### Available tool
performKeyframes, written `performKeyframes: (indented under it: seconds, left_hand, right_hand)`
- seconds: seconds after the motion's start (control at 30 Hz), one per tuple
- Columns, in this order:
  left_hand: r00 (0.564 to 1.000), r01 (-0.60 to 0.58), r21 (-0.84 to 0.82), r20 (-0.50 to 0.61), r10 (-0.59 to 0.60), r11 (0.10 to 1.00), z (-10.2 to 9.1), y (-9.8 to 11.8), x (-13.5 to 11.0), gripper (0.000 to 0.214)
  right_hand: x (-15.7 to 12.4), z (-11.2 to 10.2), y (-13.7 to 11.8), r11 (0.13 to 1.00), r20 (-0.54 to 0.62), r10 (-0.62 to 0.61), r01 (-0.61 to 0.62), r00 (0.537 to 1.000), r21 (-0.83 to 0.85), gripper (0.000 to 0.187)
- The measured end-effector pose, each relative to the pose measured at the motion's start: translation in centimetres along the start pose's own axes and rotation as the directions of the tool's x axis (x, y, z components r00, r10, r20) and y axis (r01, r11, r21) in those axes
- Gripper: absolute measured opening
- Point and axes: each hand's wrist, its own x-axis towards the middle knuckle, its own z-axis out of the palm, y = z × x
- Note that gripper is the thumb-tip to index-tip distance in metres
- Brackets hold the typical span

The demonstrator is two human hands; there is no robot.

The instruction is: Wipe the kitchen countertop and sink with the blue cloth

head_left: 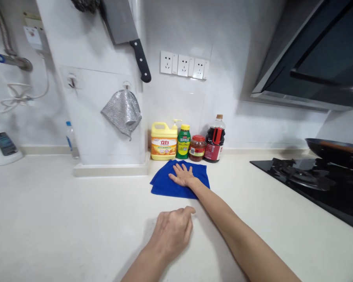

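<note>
A blue cloth [172, 189] lies spread on the white table [76, 227], layered corners fanned toward 9 o'clock; the work with it looks begun but unfinished, and how much is left cannot be judged here. The hands are apart: the right hand [181, 175] presses palm down on the cloth, fingers spread, while the left hand [173, 229], at 6 o'clock from it, is curled in a loose fist, perhaps touching the table, though that is hard to make out. Close against the wall [232, 78] stand a yellow soap jug [164, 143] at 11 o'clock, a green bottle [183, 143] at 12, a red-lidded jar [197, 149] at 1 and a dark sauce bottle [214, 145] at 2. Farther out, the stove [338, 196] sits at 3 and a silver cloth [122, 112] hangs at 10.
</note>
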Motion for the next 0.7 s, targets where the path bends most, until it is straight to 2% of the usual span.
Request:
performKeyframes:
  seconds: [0.2,0.3,0.4,0.47,0.57,0.7]
  left_hand:
    - [0.988,-0.064,0.042,-0.139,0.069,0.997,-0.2,0.1,-0.1,0.029]
    - [0.974,-0.087,0.027,-0.210,0.091,0.996,-0.2,-0.2,-0.3,0.027]
    - [0.965,-0.084,-0.005,-0.250,0.080,0.996,-0.2,-0.5,-0.3,0.029]
    - [0.969,-0.039,-0.001,-0.243,0.038,0.999,-0.4,-0.9,-0.2,0.031]
    - [0.971,0.087,0.067,-0.227,-0.070,0.994,-1.1,-1.8,0.1,0.033]
    - [0.930,0.272,0.105,-0.283,-0.233,0.957,-2.4,-3.6,0.1,0.036]
  right_hand:
    - [1.5,0.8,-4.8,0.981,0.027,-0.194,0.194,0.981,0.005,0.081]
    - [0.8,0.7,-5.7,0.961,0.036,-0.275,0.276,0.961,-0.002,0.076]
    - [-1.0,0.5,-5.7,0.937,0.044,-0.349,0.349,0.936,-0.002,0.073]
    - [-2.7,0.4,-5.6,0.914,0.040,-0.405,0.405,0.913,0.006,0.072]
    - [-5.6,0.6,-5.7,0.881,0.054,-0.473,0.474,0.880,-0.002,0.070]
    - [-10.3,1.1,-6.5,0.825,0.065,-0.559,0.563,0.826,-0.053,0.071]
